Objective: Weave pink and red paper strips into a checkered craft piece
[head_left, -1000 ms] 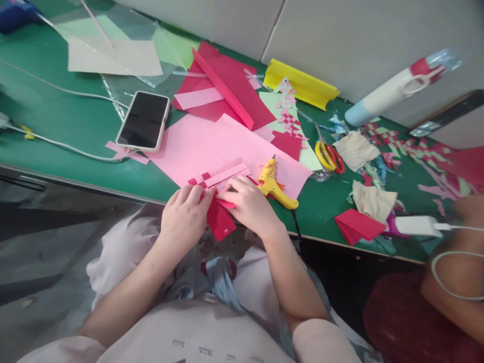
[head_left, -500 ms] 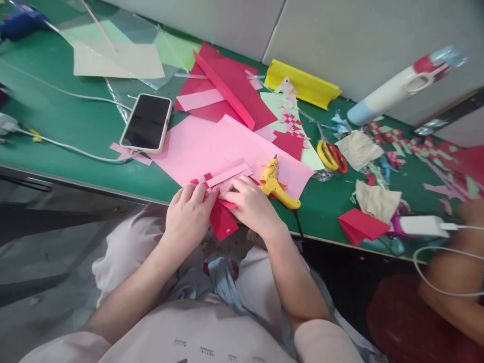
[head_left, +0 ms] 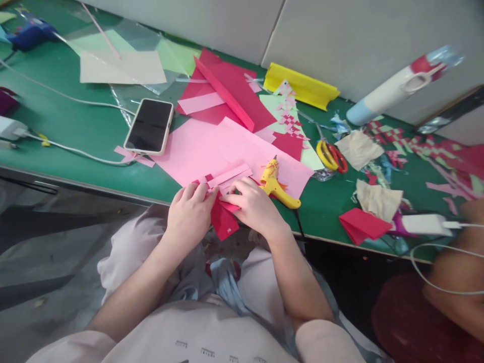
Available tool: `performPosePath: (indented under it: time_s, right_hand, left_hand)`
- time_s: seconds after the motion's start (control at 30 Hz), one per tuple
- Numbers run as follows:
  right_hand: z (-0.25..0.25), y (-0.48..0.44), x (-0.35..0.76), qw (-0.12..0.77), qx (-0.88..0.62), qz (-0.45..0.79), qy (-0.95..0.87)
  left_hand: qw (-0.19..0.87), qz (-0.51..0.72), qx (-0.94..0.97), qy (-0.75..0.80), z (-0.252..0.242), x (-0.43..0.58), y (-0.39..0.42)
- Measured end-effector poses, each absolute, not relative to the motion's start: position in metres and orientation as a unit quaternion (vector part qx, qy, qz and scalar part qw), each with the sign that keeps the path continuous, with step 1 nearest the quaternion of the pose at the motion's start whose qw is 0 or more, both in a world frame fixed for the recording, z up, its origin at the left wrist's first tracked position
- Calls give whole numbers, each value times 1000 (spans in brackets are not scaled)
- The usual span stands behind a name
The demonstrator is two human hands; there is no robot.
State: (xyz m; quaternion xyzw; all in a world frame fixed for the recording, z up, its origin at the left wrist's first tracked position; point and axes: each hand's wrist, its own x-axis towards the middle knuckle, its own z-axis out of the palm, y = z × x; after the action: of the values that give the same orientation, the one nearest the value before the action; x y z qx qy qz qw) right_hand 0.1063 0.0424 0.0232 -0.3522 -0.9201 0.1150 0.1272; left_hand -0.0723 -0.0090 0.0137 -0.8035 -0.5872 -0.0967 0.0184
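Note:
At the near edge of the green table [head_left: 75, 131], both hands pinch a woven piece of red paper and pink strips [head_left: 223, 219]. My left hand [head_left: 189, 214] has its fingers closed on the left side of the weave. My right hand [head_left: 255, 206] pinches the right side, fingertips on a pink strip [head_left: 227, 176]. The red part hangs over the table edge toward my lap. A large pink sheet [head_left: 212, 146] lies under the weave.
A yellow glue gun [head_left: 278, 184] lies just right of my right hand. A phone [head_left: 149, 126], red sheets [head_left: 227, 93], yellow-red scissors [head_left: 330, 156], a folded red piece [head_left: 363, 224], a charger with cable [head_left: 419, 224] and a bottle [head_left: 397, 85] lie around. Another person's arm [head_left: 457, 282] is at the right.
My hands stay on the weave with only small finger shifts. The view has drifted slightly, so the table items sit a little right and lower.

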Motion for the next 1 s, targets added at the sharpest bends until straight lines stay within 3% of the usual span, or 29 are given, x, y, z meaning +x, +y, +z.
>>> performPosePath:
  time_s: [0.57, 1.0]
  right_hand:
    - [32, 26, 123, 93, -301, 33, -948]
    - [31, 22, 127, 92, -290, 60, -951]
  left_hand:
    - [23, -96, -816, -569, 11, -77, -9]
    - [49, -81, -819, -566, 12, -77, -10]
